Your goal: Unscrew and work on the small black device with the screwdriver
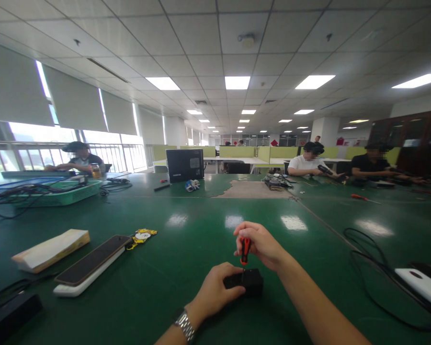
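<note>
A small black box [253, 283] lies on the green table top in front of me. My left hand [217, 290] grips its left end between thumb and fingers. Above the box, my right hand [260, 244] is closed round the handle of a red and black screwdriver [244, 250]. The screwdriver stands nearly upright, and its thin shaft reaches down to the top of the box. Whether the tip sits in a screw is too small to tell.
To the left lie a phone [93, 258] on a white slab and a tissue pack [52, 249]. Farther off are a green basket [61, 194] with cables, a black panel [185, 165] and another screwdriver [361, 197]. Black cables [366, 268] curl at right. Several people sit beyond.
</note>
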`<move>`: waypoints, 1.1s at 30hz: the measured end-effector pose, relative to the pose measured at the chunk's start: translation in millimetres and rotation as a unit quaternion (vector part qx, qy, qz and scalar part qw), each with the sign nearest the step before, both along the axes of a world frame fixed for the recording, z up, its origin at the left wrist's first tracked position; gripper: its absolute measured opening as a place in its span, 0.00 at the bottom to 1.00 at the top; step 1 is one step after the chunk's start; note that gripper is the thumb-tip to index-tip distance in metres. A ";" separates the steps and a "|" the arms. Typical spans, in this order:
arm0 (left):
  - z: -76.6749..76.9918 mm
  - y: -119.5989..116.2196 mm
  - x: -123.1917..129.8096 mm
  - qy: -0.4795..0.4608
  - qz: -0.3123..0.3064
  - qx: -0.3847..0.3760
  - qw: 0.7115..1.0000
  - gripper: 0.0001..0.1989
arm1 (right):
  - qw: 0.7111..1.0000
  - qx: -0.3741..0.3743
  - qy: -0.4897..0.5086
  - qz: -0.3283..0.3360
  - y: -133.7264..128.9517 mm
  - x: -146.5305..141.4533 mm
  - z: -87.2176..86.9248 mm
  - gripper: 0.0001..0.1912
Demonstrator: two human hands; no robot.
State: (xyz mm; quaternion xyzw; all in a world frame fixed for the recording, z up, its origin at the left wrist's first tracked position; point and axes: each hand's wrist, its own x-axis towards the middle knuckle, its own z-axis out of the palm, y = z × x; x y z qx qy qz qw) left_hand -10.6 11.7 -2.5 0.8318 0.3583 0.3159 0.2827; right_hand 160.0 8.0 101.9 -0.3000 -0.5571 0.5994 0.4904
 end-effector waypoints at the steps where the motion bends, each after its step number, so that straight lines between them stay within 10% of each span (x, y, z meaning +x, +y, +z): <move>1: 0.2 -0.1 0.1 0.001 0.001 0.001 1.000 0.17 | 1.000 0.001 -0.001 -0.007 0.8 -1.3 -1.0 0.10; 17: -0.2 -0.4 0.2 -0.008 0.000 0.005 1.000 0.17 | 0.996 0.025 0.005 -0.083 5.4 -7.0 -5.6 0.09; 33: -1.5 1.1 -0.5 -0.015 -0.005 -0.005 1.000 0.17 | 1.000 0.019 0.007 0.022 5.4 -5.4 -7.9 0.11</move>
